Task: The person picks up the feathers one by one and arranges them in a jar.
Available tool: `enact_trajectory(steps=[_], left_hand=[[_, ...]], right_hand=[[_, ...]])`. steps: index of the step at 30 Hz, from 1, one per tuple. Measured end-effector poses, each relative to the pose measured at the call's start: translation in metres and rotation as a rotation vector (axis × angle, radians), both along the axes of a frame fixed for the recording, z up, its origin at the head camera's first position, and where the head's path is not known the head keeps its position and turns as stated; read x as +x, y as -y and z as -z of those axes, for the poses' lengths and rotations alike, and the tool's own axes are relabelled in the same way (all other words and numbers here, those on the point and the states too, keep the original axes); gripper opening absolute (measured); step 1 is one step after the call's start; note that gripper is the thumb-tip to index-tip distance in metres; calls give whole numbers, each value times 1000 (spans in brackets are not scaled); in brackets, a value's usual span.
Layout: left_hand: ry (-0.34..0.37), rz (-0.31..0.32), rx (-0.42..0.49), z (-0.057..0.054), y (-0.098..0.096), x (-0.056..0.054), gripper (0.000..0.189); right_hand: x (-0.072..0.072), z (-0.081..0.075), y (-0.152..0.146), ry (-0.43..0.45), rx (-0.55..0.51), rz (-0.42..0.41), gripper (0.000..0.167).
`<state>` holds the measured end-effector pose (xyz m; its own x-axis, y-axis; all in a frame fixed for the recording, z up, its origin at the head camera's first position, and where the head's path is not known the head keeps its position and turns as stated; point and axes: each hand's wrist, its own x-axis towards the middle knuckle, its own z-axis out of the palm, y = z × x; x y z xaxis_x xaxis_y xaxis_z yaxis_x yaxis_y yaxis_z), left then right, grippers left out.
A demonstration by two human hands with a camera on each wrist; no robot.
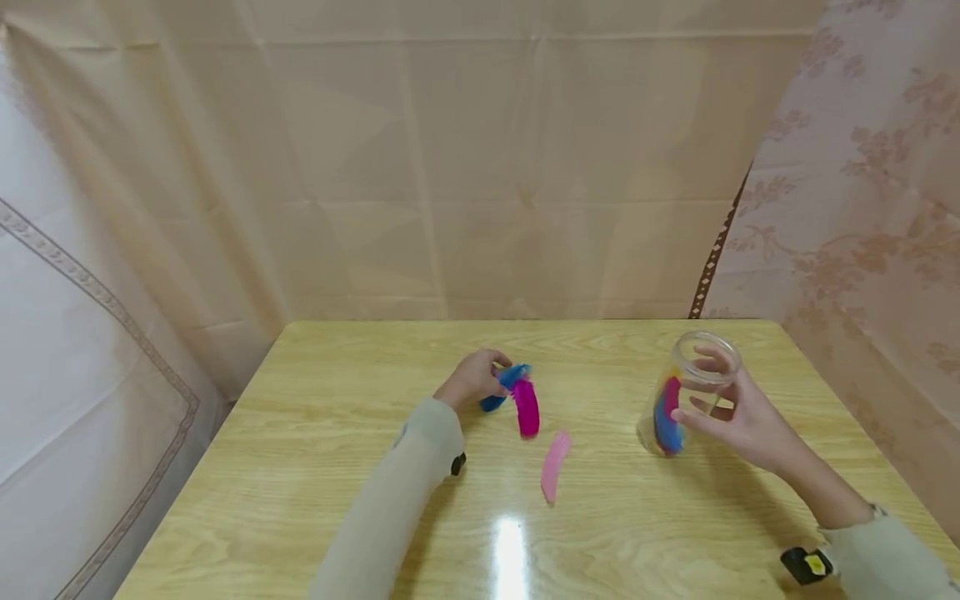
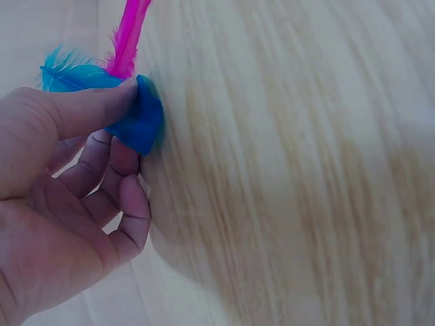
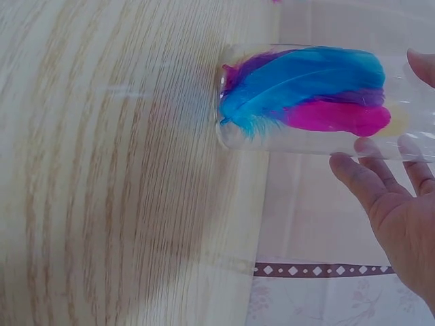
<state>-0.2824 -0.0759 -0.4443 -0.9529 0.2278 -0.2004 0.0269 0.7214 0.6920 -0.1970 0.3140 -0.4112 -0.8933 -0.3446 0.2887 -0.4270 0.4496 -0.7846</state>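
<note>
Left hand [image 1: 474, 379]: pinches the blue feather [image 2: 144, 122] between thumb and fingers
Right hand [image 1: 757, 429]: thumb and fingers round the jar [image 1: 693, 392]
Jar: stands on the table [image 1: 300, 467], right side, well apart from the left hand
In jar: blue and magenta feathers [image 3: 306, 88]
Magenta feather [image 1: 528, 410]: just right of the left hand
Pink feather [image 1: 555, 467]: between the hands, nearer

Covered, cropped
The left hand [image 2: 58, 204] hid part of a blue feather [image 2: 143, 125]; wrist views cropped the magenta feather [image 2: 127, 41] beyond it and the jar [image 3: 299, 144] in the right hand [image 3: 401, 214].
</note>
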Motion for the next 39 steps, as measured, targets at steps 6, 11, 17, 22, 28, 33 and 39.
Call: enact_trajectory(steps=[6,11,17,22,28,33,39], left_hand=[[-44,-16,-33,-1,0,1,32],[-85,-18,-69,0,-3,4,25],[-111,-29,-83,-1,-5,12,20],[-119,-34,-80,-3,-4,14,16],[-134,-29,-66,-1,-4,13,14],[-150,-28,-67,1,-5,11,20],[-91,-83,63,6,-2,10,37]], right_hand=[[0,-1,2,1,-7,8,88],[2,0,1,5,-8,9,89],[2,3,0,17,-22,3,89],[0,3,1,15,-28,-1,89],[0,3,0,18,-43,-6,89],[1,2,-1,18,-48,-6,89],[3,1,0,20,-59,6,90]])
